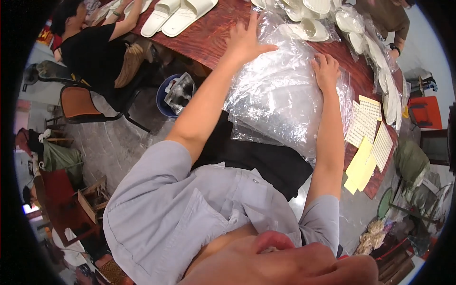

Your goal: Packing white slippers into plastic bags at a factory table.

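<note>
A person in a black top [90, 50] is seated at the far left of the reddish wooden counter [199, 40], well to the left of the stack of clear plastic bags [280, 102]. Beside that person, a chair with an orange seat [78, 102] is seen, and a dark blue bin [171, 95] filled with crumpled wrapping stands on the floor just left of the stack. Above and left of the stack, two white slippers [178, 14] are laid side by side on the counter.

The left hand [244, 40] is laid flat on the upper left corner of the stack, where the plastic meets the wood; its grip is spread, fingers wide apart, and nothing is pinched. The stack itself lies at the counter's near edge, partly hanging over it above a dark cloth on the lap.

The right hand [327, 70] is pressed on the upper right part of the stack, fingers bent slightly and lying close together on the plastic; nothing is clasped.

Beyond the stack, bagged white slippers [311, 28] are piled. To the right of the stack, sheets of small labels [363, 123] and yellow paper sheets [360, 164] are laid on the counter. At the far upper right, another person's forearm with a wristband [394, 47] is seen.
</note>
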A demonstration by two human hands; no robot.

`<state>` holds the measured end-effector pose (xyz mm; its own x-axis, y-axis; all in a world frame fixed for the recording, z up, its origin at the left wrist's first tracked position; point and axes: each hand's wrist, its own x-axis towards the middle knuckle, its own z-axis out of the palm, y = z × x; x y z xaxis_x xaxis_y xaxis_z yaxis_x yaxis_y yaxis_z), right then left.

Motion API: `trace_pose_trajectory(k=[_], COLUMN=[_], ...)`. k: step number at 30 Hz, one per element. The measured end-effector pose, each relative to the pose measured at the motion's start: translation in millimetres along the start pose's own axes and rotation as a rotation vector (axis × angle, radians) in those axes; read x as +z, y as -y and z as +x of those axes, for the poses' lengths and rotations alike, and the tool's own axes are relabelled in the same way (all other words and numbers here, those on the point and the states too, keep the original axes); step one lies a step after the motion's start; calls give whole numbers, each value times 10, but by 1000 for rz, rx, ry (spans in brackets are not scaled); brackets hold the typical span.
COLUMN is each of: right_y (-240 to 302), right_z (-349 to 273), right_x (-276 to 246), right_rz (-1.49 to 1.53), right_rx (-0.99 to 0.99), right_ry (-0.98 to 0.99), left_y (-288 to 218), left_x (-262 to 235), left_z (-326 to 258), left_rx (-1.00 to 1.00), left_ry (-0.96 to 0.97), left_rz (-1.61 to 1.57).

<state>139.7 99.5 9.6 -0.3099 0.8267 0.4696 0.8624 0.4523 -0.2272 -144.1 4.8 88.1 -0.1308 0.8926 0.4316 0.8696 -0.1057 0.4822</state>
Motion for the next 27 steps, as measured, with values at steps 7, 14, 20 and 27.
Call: trace_pose_trajectory(k=[7, 14, 20, 27], right_y=[-122, -97, -245, -106], right_z=[40, 20, 45, 95], right_x=[59, 8, 25, -141], right_rz=[-20, -30, 36, 80], right_rx=[104, 73, 113, 107], right_ry=[18, 21, 54, 112], left_y=[187, 181, -38, -54], left_x=[244, 172, 119, 247], left_z=[60, 87, 58, -123], left_rx=[-187, -435, -442, 28], left_ry=[465, 711, 802, 707], left_rz=[-462, -132, -535, -723])
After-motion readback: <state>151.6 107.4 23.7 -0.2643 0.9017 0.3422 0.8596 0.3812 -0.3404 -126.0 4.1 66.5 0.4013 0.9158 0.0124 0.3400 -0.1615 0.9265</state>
